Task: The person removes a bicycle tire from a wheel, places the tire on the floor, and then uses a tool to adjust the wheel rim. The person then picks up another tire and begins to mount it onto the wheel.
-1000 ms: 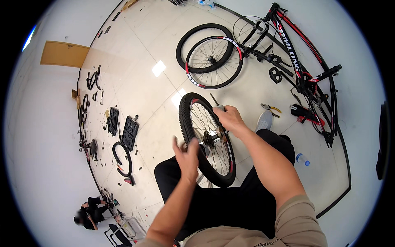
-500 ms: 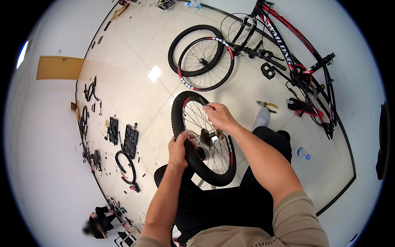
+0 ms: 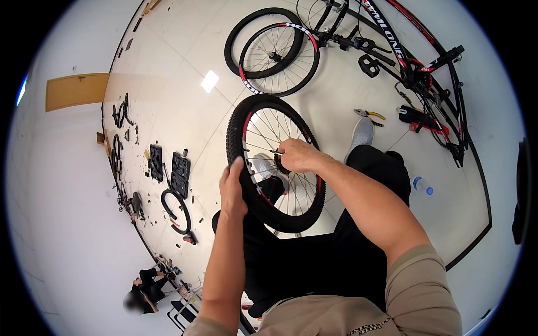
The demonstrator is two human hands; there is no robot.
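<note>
Tilted upright between my legs stands a bicycle wheel (image 3: 231, 131) with a black knobby tyre and a red-and-white rim. My left hand (image 3: 232, 193) grips the tyre at its near left side. My right hand (image 3: 300, 155) is closed in front of the wheel's centre, with the fingers at the spokes beside the dark sprocket cluster (image 3: 282, 162). A small dark piece shows at its fingertips; what it is I cannot make out. The hand covers part of the hub.
Beyond lie another wheel rim (image 3: 318, 47) and a loose tyre (image 3: 228, 45). A black-and-red bicycle frame (image 3: 414, 61) rests at the right, near yellow-handled pliers (image 3: 370, 115) and a bottle (image 3: 423, 185). Toolbox trays (image 3: 180, 175) lie at left. A person (image 3: 148, 288) sits lower left.
My right hand has moved from the upper rim down to the hub. My left hand has slid up and outward along the tyre. The wheel sits higher in the view.
</note>
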